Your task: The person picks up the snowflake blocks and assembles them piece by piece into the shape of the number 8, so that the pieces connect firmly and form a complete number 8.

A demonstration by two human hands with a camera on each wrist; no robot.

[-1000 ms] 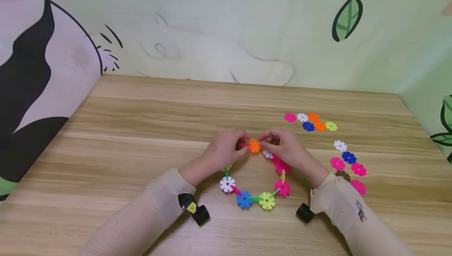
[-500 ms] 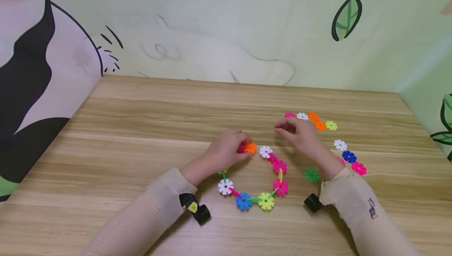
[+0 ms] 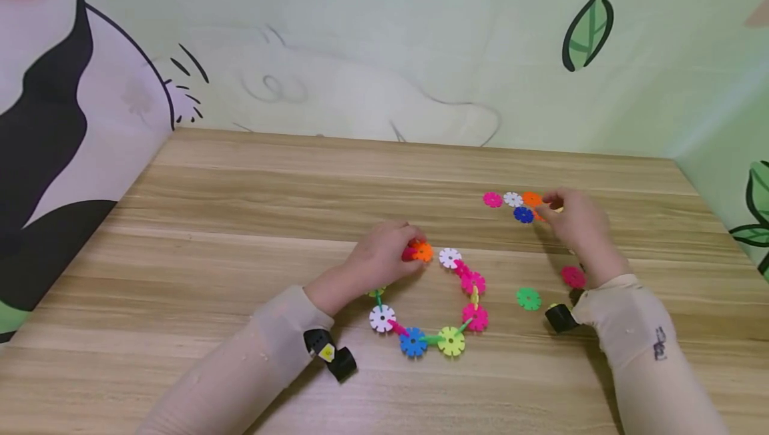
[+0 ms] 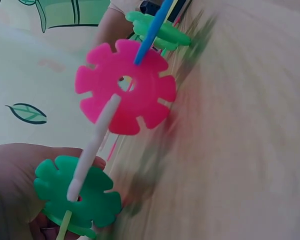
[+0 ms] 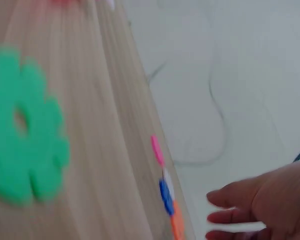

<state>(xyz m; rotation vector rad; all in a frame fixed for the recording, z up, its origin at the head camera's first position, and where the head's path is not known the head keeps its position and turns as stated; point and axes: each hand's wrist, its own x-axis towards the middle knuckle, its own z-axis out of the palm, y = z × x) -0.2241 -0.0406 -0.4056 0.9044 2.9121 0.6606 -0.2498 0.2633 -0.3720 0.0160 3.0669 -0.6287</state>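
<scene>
Pale wall (image 3: 360, 55) behind, a black-and-white figure (image 3: 48, 155) painted far left of all fingers, a leaf (image 3: 587, 28) above the right ones; wood-grain counter (image 3: 180, 255) beneath. Left to right, we note:

Left hand (image 3: 381, 256): fingers clamped on one end of a chain of notched discs (image 3: 413, 342), at a red piece (image 3: 410, 254) just beside an orange disc (image 3: 424, 252). From these fingers the chain bends toward the wearer and round to the right. Its other end, a white disc (image 3: 450, 258), sits just right of the fingers, a gap between.

Next, left of the right fingers, loose pieces: pink disc (image 3: 492, 200), dark-blue disc (image 3: 523, 215), another orange one (image 3: 531, 199) nearest the fingertips. Green disc (image 3: 529, 299) lies nearer the wearer than either hand's fingers.

Right hand (image 3: 579, 225): fingers apart, beside a partly hidden yellow disc (image 3: 559, 209); whether they touch it we cannot tell.
</scene>
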